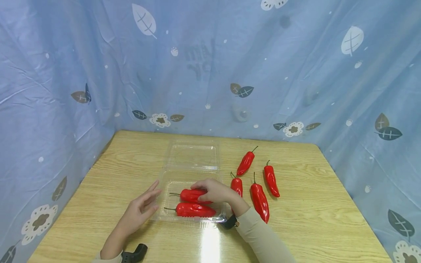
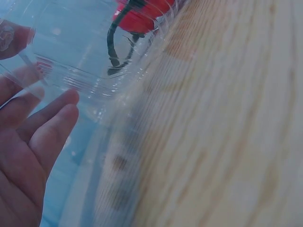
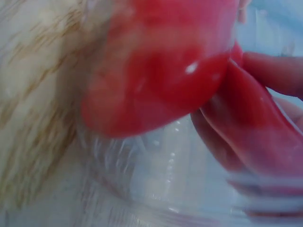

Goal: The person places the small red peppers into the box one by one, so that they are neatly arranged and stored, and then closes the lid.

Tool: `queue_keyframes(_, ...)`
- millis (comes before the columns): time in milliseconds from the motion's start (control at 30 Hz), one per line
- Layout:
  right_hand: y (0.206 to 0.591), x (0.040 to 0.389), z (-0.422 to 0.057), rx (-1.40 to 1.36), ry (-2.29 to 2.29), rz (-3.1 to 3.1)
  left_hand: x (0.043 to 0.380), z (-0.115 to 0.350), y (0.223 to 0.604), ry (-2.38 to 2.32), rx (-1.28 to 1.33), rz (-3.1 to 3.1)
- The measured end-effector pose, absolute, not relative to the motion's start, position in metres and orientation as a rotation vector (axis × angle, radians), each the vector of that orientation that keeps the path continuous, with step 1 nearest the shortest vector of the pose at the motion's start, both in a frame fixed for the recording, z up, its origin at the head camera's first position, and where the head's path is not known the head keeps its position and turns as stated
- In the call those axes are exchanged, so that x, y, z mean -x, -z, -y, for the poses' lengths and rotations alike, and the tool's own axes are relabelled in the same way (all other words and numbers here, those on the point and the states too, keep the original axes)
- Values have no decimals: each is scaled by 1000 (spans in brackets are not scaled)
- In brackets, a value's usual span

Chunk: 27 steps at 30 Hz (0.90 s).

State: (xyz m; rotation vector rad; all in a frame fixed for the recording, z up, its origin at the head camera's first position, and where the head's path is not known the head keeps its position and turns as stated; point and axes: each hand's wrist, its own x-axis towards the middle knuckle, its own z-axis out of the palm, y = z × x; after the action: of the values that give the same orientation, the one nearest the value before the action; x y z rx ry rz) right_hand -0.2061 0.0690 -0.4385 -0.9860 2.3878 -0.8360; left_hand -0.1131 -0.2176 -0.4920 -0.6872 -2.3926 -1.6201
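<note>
A clear plastic clamshell box [image 1: 177, 185] stands with its lid [image 1: 194, 156] folded back, away from me. Inside it lie two red chili peppers side by side, stems to the left. My right hand [image 1: 212, 190] grips the farther chili pepper [image 1: 188, 195] from above, thumb on the near side. The nearer chili pepper [image 1: 195, 210] lies along the front wall. At the box's left wall, my left hand [image 1: 138, 213] has its fingers spread and slightly bent. In the left wrist view, some fingers [image 2: 57, 125] are at the clear wall; firm contact is hard to tell.
Several more red chili peppers lie on the wooden table [image 1: 312, 204] right of the box, including one at the back [image 1: 246, 163] and one far right [image 1: 271, 180]. My right forearm partly covers one pepper [image 1: 236, 184]. A blue patterned curtain [image 1: 210, 73] hangs behind.
</note>
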Motion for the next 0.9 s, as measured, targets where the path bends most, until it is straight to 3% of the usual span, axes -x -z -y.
queue_keyframes(900,443,208,-65,955,771,-2413,113,217,492,1637,678,2402)
